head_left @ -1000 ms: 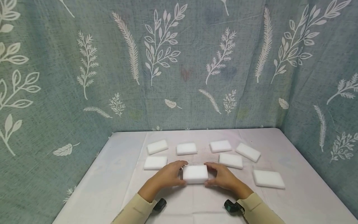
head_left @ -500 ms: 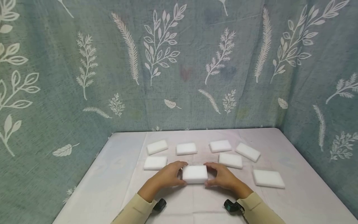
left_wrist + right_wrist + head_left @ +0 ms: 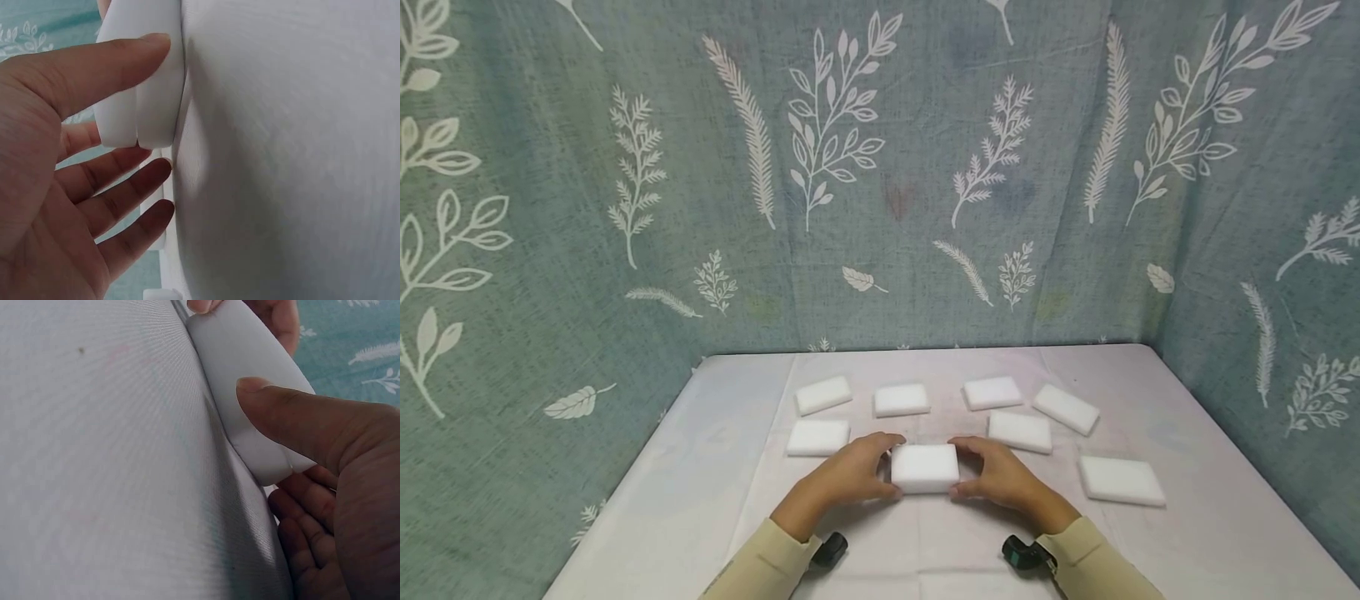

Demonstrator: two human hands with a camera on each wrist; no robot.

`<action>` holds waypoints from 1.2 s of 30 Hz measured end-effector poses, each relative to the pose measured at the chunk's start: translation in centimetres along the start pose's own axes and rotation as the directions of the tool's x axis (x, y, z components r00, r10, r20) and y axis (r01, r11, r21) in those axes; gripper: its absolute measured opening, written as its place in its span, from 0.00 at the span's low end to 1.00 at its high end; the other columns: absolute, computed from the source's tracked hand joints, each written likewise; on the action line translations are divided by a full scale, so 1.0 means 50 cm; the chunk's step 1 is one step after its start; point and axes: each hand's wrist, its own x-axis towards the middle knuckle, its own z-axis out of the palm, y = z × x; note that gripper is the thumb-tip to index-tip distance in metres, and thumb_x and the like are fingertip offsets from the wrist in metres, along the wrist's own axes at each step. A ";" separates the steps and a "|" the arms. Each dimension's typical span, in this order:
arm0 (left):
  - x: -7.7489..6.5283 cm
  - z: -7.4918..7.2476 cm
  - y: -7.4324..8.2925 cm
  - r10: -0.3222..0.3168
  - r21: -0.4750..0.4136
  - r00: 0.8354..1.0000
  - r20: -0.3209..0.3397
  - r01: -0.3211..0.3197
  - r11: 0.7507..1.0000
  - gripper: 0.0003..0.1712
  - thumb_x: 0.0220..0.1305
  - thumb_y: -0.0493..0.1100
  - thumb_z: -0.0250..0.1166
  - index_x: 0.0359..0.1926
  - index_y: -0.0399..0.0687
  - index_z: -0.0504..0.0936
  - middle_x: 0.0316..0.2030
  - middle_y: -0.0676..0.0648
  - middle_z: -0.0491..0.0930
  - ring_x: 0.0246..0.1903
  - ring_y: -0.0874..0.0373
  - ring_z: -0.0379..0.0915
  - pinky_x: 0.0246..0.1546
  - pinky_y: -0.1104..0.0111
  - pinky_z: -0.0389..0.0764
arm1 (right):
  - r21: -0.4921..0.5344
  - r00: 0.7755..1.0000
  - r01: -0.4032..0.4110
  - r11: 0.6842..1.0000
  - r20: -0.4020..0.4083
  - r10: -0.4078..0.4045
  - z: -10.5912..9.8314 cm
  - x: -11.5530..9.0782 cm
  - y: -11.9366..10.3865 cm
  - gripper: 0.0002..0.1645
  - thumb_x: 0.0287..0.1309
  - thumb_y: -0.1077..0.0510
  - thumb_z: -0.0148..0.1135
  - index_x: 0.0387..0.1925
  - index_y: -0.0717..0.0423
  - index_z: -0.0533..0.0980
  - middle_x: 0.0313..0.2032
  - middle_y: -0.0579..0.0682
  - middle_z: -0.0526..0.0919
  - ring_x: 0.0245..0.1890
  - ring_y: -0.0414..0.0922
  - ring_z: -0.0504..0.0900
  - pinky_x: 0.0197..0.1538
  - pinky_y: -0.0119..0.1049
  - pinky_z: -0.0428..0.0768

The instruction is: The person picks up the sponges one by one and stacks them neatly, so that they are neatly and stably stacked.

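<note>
Two white foam sponges lie one on top of the other at the middle of the table; the upper sponge (image 3: 925, 457) and the lower sponge (image 3: 161, 112) show a thin seam between them in the left wrist view. My left hand (image 3: 856, 472) holds the left end of the pair, thumb on the near side and index finger behind. From the other end, my right hand (image 3: 1000, 477) grips the pair the same way, its thumb (image 3: 269, 412) across the near face. The remaining fingers of both hands stand loosely bent near the cloth.
Several more white sponges lie flat and singly around the hands: one at the left (image 3: 817, 437), one behind (image 3: 901, 400), one at the right (image 3: 1122, 481). A pale cloth covers the table (image 3: 662, 500). A leaf-patterned curtain (image 3: 895, 250) encloses the back and sides.
</note>
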 end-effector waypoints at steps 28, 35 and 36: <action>-0.049 -0.105 -0.105 -0.078 -0.047 0.992 -0.096 0.074 0.996 0.38 0.45 0.39 0.79 0.60 0.41 0.75 0.48 0.43 0.79 0.50 0.49 0.74 0.51 0.55 0.75 | 0.016 1.000 -0.005 1.000 0.008 0.005 0.006 0.002 0.009 0.49 0.35 0.44 0.82 0.61 0.56 0.74 0.57 0.47 0.78 0.60 0.46 0.72 0.63 0.51 0.68; -0.058 -0.116 -0.134 -0.178 0.001 0.976 -0.128 0.179 0.984 0.39 0.44 0.42 0.80 0.59 0.45 0.77 0.50 0.45 0.79 0.52 0.49 0.74 0.53 0.55 0.75 | 0.016 1.000 -0.006 1.000 -0.003 0.006 0.006 0.000 0.007 0.48 0.35 0.44 0.82 0.61 0.54 0.74 0.56 0.46 0.78 0.57 0.46 0.74 0.61 0.50 0.70; -0.060 -0.118 -0.139 -0.190 0.002 0.973 -0.135 0.192 0.981 0.39 0.43 0.42 0.80 0.59 0.45 0.77 0.51 0.45 0.78 0.53 0.49 0.73 0.54 0.55 0.74 | 0.016 1.000 0.001 1.000 -0.006 0.000 0.006 0.000 0.008 0.48 0.36 0.44 0.82 0.61 0.55 0.74 0.55 0.45 0.79 0.56 0.45 0.75 0.60 0.49 0.71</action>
